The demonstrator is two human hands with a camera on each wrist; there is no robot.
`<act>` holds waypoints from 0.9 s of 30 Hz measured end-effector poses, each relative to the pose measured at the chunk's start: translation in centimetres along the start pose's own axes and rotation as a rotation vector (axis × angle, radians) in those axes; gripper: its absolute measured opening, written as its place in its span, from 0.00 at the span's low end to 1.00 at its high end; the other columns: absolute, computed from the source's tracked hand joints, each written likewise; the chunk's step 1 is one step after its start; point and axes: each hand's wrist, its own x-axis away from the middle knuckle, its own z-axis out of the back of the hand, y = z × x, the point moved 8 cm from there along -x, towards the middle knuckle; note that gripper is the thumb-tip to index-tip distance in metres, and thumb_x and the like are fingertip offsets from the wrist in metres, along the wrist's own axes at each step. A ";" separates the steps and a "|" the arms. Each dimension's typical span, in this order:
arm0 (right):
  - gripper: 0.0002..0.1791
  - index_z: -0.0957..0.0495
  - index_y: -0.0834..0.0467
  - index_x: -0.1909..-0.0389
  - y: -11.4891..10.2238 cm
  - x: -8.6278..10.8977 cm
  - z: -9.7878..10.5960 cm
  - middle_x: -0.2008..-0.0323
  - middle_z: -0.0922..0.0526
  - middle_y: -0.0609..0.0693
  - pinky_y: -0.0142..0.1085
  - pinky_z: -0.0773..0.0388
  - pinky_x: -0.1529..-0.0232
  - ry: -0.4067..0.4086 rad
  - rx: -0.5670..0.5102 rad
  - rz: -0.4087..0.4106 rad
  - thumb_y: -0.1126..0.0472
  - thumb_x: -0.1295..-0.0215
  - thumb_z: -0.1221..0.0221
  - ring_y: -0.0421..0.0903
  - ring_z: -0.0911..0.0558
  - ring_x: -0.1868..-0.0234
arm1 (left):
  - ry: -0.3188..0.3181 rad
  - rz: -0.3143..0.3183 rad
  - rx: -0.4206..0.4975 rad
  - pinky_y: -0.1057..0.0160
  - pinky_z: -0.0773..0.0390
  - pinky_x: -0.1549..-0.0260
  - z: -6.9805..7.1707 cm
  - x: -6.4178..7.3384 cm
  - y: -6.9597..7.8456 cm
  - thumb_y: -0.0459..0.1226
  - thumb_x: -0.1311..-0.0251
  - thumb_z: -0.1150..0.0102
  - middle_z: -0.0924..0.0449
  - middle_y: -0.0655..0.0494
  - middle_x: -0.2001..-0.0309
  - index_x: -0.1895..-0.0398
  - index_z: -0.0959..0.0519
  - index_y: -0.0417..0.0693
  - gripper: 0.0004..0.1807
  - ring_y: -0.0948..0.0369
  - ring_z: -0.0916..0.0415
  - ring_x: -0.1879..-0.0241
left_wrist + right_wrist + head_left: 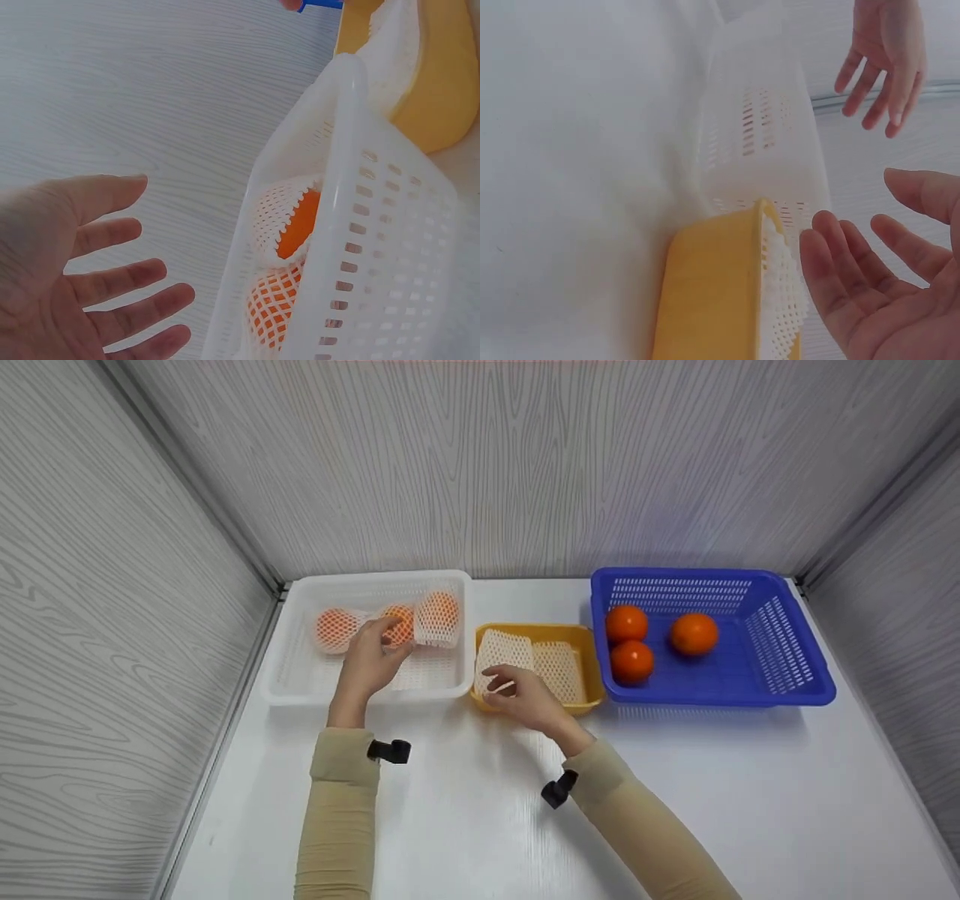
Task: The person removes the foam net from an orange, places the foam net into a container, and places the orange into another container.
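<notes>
My left hand [370, 656] hovers over the white basket [360, 681], fingers apart and holding nothing. Inside that basket lie three oranges in white foam nets: a left netted orange [335, 628], a middle one partly behind my fingers, and a right netted orange [439, 613]. In the left wrist view an orange [301, 223] shows bare through the open end of its net. Above the yellow basket [592, 675] is my right hand [523, 697], its fingers loosely bent around nothing. Flat foam nets [556, 667] lie in this yellow basket, some partly covered by the right hand.
On the right stands a blue basket [720, 690] with three bare oranges, one of them a separate orange [694, 634]. The yellow basket sits between the white and blue ones. Grey wood-grain panels [450, 472] enclose the white table [465, 810] at the back and sides.
</notes>
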 end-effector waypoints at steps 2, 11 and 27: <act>0.22 0.25 0.65 0.41 -0.1 -0.2 -0.6 0.56 0.19 0.57 0.40 0.20 0.55 0.005 -0.016 -0.002 0.67 0.36 0.37 0.51 0.18 0.57 | -0.003 -0.005 0.005 0.47 0.24 0.50 0.2 -0.5 0.1 0.41 0.35 0.39 0.29 0.38 0.39 0.34 0.29 0.39 0.28 0.43 0.27 0.45; 0.25 0.27 0.64 0.37 0.3 -0.9 -1.8 0.54 0.20 0.59 0.37 0.19 0.58 0.075 -0.022 -0.023 0.70 0.36 0.39 0.51 0.18 0.56 | -0.054 0.005 -0.064 0.47 0.25 0.50 -0.8 -3.5 0.3 0.42 0.33 0.41 0.29 0.37 0.40 0.34 0.29 0.39 0.27 0.44 0.27 0.46; 0.26 0.28 0.66 0.37 0.8 -1.4 -2.9 0.54 0.23 0.61 0.34 0.18 0.58 0.145 -0.209 -0.104 0.73 0.37 0.40 0.49 0.17 0.55 | -0.316 0.057 -0.220 0.47 0.40 0.34 -4.5 -7.1 -0.7 0.41 0.33 0.43 0.37 0.36 0.32 0.29 0.37 0.37 0.33 0.43 0.40 0.32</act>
